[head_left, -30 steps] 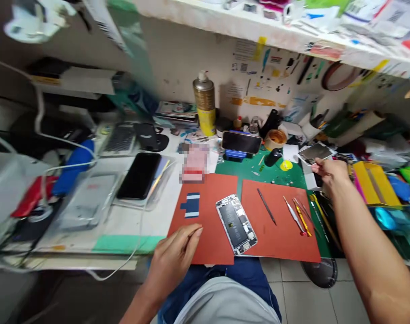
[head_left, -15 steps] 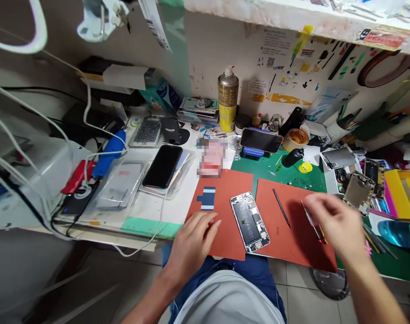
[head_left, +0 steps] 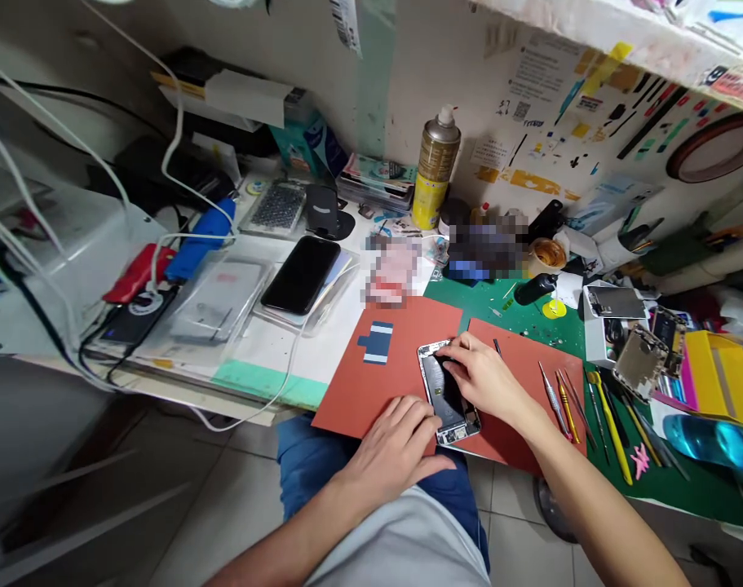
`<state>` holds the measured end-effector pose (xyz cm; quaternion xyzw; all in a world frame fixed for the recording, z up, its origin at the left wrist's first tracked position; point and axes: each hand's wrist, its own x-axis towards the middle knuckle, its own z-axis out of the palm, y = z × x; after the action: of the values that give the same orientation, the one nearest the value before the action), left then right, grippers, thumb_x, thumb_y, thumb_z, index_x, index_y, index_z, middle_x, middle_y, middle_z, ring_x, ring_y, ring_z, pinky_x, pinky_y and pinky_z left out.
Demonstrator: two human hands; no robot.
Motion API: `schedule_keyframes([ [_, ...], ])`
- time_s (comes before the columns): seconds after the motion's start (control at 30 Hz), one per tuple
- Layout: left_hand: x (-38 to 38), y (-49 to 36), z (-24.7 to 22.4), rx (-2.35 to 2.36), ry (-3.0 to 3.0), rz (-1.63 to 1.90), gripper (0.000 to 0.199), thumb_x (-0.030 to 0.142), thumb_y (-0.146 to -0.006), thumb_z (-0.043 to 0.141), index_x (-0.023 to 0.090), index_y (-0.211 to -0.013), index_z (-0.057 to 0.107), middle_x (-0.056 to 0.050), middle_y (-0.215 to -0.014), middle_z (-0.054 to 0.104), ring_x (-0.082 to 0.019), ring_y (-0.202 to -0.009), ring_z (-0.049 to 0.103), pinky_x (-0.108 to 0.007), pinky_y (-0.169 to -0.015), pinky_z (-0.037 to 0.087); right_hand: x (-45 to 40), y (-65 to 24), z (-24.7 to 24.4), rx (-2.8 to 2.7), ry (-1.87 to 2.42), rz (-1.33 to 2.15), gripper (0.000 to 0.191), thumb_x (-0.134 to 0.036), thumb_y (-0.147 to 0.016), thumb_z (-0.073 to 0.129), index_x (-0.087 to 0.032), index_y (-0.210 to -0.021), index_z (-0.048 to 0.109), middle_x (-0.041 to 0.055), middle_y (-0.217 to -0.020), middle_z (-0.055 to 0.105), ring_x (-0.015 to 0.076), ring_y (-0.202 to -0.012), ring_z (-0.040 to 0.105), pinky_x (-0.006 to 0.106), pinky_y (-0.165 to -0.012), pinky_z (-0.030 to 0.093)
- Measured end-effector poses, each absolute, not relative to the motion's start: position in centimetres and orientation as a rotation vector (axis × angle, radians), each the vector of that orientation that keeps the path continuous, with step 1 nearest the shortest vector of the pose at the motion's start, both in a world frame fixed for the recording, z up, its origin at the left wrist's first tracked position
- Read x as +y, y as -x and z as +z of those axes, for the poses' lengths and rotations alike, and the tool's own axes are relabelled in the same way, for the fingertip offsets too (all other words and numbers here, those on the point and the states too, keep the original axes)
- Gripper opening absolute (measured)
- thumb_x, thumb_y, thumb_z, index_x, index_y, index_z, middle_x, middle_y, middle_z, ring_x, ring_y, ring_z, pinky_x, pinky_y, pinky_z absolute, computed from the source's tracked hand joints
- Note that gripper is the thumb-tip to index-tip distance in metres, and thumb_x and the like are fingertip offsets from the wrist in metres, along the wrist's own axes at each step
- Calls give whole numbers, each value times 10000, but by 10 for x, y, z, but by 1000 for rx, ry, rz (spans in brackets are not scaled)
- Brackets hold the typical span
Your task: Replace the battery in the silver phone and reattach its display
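An opened smartphone [head_left: 449, 399] lies on the orange-red mat [head_left: 352, 399], its black battery and inner parts showing. My right hand [head_left: 484, 375] reaches over its upper half with thumb and fingers drawn together close to the battery's top end. Whatever may be between those fingertips is too small to make out. Beside the phone's lower left edge rests my left hand [head_left: 401, 440], fingers extended and thumb apart, the fingertips at the frame. A dark blue adhesive piece [head_left: 377, 343] with two white strips lies further left on the mat.
Tweezers [head_left: 553, 395], screwdrivers and a yellow pry tool [head_left: 612, 428] lie to the right. A black phone [head_left: 302, 275] sits on plastic sleeves at left. Behind stand a spray can [head_left: 435, 167] and a tape roll [head_left: 546, 254]. A white cable [head_left: 289, 371] hangs over the front edge.
My right hand has moved left from the tools onto the opened phone. My left hand has shifted right and down to the phone's lower edge. The camera view has turned slightly.
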<state>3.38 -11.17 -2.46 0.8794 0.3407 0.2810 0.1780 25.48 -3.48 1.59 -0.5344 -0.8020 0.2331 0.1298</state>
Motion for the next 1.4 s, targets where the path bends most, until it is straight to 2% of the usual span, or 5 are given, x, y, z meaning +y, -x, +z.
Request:
schedule_keyframes([
  [0.4,-108,-34,-30,950,-2513,752,294,412,-960,741,172,-1090,632,-94,-1014,697,-271,-945,645,-413,-825,504,-27,-255,21,-2419,1569,690,485,15,-911,514,-211,-1261,762,92,-1117,659,215,-997,682,314,-810,531],
  [0.77,-107,-38,-29,998,-2517,763,232,347,-989,702,158,-1093,616,-107,-1024,696,-268,-939,639,-405,-838,503,-21,-250,32,-2490,1546,710,406,16,-939,518,-170,-1220,745,98,-1104,666,212,-1014,688,312,-874,540],
  [0.93,-108,-38,-29,1017,-2520,771,278,364,-989,705,150,-1148,627,-132,-1095,707,-283,-985,662,-413,-860,522,-54,-273,41,-2341,1492,386,164,-187,-1067,575,-152,-1118,728,79,-975,707,192,-847,688,315,-753,543],
  [1.13,-109,-38,-27,1029,-2510,784,248,343,-982,722,143,-1103,638,-194,-1378,663,-343,-1285,620,-453,-1020,521,-99,-298,31,-2600,1157,-266,117,-63,-989,663,-119,-1087,696,45,-770,701,179,-645,575,338,-601,464],
  [1.4,-109,-38,-30,1010,-2499,827,260,332,-978,734,117,-1094,645,-194,-1349,694,-345,-1312,627,-462,-1058,529,-90,-293,29,-2758,1034,-329,104,-57,-965,681,-91,-1053,724,65,-783,706,193,-681,568,349,-601,464],
])
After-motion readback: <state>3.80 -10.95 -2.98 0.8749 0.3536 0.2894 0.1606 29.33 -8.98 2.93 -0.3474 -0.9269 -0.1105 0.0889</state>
